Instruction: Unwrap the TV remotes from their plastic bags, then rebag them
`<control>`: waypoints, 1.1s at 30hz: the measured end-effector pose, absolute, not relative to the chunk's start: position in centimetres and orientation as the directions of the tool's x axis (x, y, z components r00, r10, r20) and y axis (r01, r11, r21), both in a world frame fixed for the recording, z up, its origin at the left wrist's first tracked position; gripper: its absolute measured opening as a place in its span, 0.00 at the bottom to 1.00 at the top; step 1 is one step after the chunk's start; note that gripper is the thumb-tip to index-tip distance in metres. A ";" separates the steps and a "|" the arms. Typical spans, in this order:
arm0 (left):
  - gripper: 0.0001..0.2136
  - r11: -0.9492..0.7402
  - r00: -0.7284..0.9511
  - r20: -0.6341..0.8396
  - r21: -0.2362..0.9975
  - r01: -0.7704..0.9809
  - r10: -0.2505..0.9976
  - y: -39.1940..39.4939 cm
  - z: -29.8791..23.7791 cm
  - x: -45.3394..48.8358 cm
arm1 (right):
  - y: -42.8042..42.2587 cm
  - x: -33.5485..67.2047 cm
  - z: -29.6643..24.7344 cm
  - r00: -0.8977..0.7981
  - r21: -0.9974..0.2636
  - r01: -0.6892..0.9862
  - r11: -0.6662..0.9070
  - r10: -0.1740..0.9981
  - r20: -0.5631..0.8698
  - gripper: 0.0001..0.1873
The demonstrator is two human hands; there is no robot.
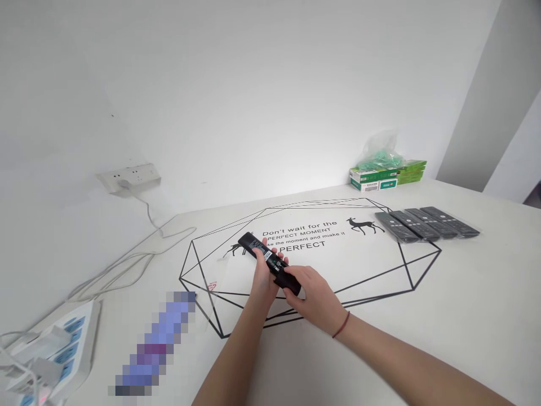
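A black remote control is held above the table with its labelled back facing up, slanting down from upper left to lower right. My left hand is closed around its middle from below, the thumb lying along the near edge. The fingers of my right hand pinch its lower end, where the battery cover seems to sit slightly out of line. Just above that end, part of the battery compartment appears exposed; its inside is too small to make out.
Several remotes in clear wrapping lie in a row at right. Green and white boxes with a plastic bag on top stand against the wall. At left are a power strip, loose cables, a wall socket and a pixelated object.
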State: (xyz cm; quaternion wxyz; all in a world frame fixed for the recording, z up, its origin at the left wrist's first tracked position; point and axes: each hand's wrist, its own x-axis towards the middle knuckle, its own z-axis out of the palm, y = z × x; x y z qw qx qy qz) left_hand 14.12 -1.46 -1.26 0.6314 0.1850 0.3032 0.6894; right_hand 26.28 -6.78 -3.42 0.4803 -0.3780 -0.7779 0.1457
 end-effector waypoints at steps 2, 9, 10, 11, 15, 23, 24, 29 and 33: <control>0.20 -0.034 -0.122 -0.092 0.647 -0.762 0.988 -1.4 -1.6 14.3 | -6.6 26.3 -3.5 -0.239 -0.567 0.460 0.683 0.711 0.661 0.18; 0.23 0.003 -0.091 -0.105 0.670 -0.743 0.990 -1.9 -1.6 14.6 | -6.0 26.2 -4.1 -0.203 -0.505 0.522 0.687 0.675 0.709 0.20; 0.24 0.013 -0.087 -0.115 0.672 -0.740 0.990 -2.0 -1.6 14.7 | -5.9 26.2 -4.2 -0.210 -0.499 0.529 0.686 0.676 0.707 0.20; 0.24 0.017 -0.091 -0.125 0.674 -0.739 0.988 -2.1 -1.5 14.8 | -5.7 26.3 -4.2 -0.220 -0.492 0.535 0.687 0.676 0.704 0.20; 0.23 0.014 -0.104 -0.133 0.678 -0.735 0.986 -2.2 -1.3 15.1 | -5.4 26.4 -4.4 -0.217 -0.484 0.532 0.695 0.665 0.715 0.18; 0.24 0.021 -0.104 -0.145 0.673 -0.739 0.984 -2.4 -1.0 15.1 | -5.3 26.3 -3.9 -0.210 -0.433 0.466 0.772 0.572 0.793 0.14; 0.24 0.024 -0.097 -0.143 0.671 -0.741 0.985 -2.4 -1.0 15.1 | -5.2 26.4 -3.9 -0.225 -0.416 0.467 0.780 0.560 0.798 0.13; 0.24 0.035 -0.093 -0.152 0.677 -0.735 0.984 -2.5 -1.1 15.1 | -5.0 26.8 -3.9 -0.289 -0.391 0.515 0.763 0.584 0.758 0.14; 0.24 0.023 -0.099 -0.141 0.676 -0.737 0.985 -2.4 -1.3 14.9 | -4.8 26.9 -4.3 -0.310 -0.406 0.521 0.751 0.610 0.730 0.21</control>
